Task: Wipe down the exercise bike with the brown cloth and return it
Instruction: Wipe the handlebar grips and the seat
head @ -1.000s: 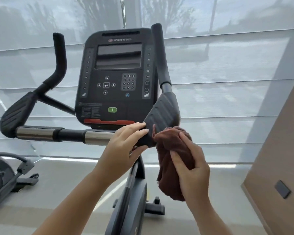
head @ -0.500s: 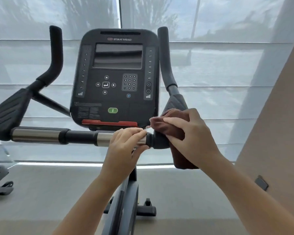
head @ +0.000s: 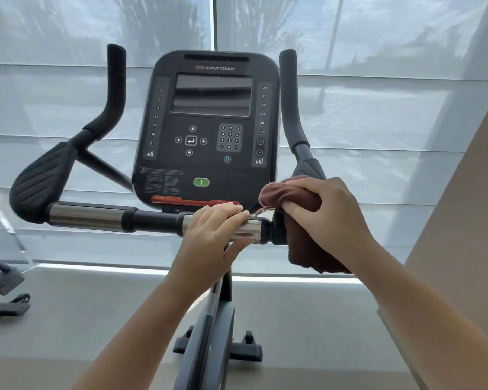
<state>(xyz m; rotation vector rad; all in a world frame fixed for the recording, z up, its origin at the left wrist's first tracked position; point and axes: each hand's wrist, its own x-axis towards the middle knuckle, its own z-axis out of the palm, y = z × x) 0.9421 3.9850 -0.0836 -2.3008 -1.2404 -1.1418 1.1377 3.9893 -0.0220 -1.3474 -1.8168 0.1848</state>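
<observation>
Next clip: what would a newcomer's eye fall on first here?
The right hand grips a brown cloth bunched over the handlebar's right end, centre right. Just left of it, the left hand holds the chrome handlebar section. Above them stands the black Star Trac console with its green button.

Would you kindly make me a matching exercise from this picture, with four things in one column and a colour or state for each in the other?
Things:
1. brown cloth
2. left hand
3. oval button
4. screen

States:
a. green
b. holds the chrome bar
c. dark, unlit
d. gripped by the right hand

Pairs: 1-d, 2-b, 3-a, 4-c.
</observation>
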